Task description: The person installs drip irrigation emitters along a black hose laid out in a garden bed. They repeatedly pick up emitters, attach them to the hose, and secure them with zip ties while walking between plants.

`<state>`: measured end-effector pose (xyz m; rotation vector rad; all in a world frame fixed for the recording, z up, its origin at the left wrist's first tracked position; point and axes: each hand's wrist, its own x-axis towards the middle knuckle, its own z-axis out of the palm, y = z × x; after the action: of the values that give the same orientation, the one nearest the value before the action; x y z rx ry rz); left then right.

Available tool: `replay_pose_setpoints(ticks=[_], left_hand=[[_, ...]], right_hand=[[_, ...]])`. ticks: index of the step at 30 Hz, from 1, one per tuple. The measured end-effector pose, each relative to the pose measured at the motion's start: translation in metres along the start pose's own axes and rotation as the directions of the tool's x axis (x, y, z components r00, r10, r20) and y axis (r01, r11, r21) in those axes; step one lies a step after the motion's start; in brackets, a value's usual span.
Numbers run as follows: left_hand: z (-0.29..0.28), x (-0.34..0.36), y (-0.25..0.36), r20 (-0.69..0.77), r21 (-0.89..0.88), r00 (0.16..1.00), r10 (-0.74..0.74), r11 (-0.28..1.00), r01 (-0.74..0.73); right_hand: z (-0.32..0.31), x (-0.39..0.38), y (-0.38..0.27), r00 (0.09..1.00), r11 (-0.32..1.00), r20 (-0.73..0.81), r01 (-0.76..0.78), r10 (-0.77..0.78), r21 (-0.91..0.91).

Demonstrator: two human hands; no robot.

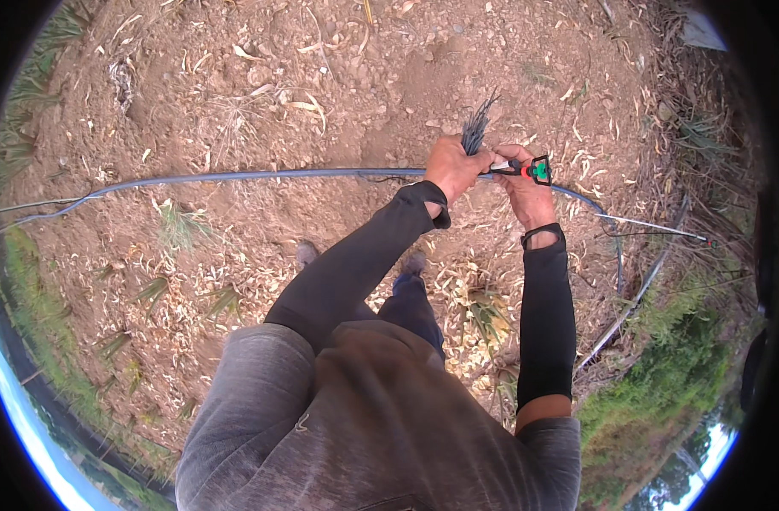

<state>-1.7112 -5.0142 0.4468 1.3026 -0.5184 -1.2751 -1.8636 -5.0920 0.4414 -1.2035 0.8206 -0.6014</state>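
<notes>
My left hand [454, 168] is closed around a bundle of thin grey strands [476, 121], which fans out upward from my fist. My right hand [527, 192], just beside it, has its fingers closed on a black sprinkler fitting [542, 170] with a green centre and a red band. A small white-and-black piece [503, 166] lies between the fingers of both hands; exactly which fingers grip it is hard to tell. Behind both hands a long blue-grey hose [278, 174] runs left to right across the ground.
Dry reddish soil [389, 77] with scattered leaves surrounds me. My boots [413, 264] stand below the hose. A white stake or pipe [619, 307] lies at the right, beside dry brush [704, 136] and green weeds [662, 375]. Small spiky plants [151, 294] grow at the left.
</notes>
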Motion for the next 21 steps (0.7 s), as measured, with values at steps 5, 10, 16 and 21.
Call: replay_pose_setpoints(ticks=[5, 10, 16, 21], left_hand=[[0.004, 0.002, -0.008, -0.081, -0.11, 0.997, 0.017, 0.994, -0.026], [0.01, -0.011, -0.003, -0.081, -0.383, 0.995, -0.053, 0.924, 0.018], [0.003, 0.001, -0.003, 0.024, -0.416, 0.971, -0.238, 0.881, 0.226], [-0.007, 0.015, 0.003, 0.222, -0.309, 0.896, -0.385, 0.844, 0.439]], right_hand=[[0.011, -0.006, -0.006, 0.994, 0.992, -0.066, -0.075, 0.082, 0.103], [0.012, -0.011, -0.002, 0.988, 0.989, -0.128, -0.072, 0.089, 0.133], [-0.01, -0.006, 0.008, 0.981, 0.945, -0.007, 0.183, -0.192, -0.27], [-0.025, 0.012, -0.014, 0.964, 0.926, 0.241, 0.188, -0.111, -0.327]])
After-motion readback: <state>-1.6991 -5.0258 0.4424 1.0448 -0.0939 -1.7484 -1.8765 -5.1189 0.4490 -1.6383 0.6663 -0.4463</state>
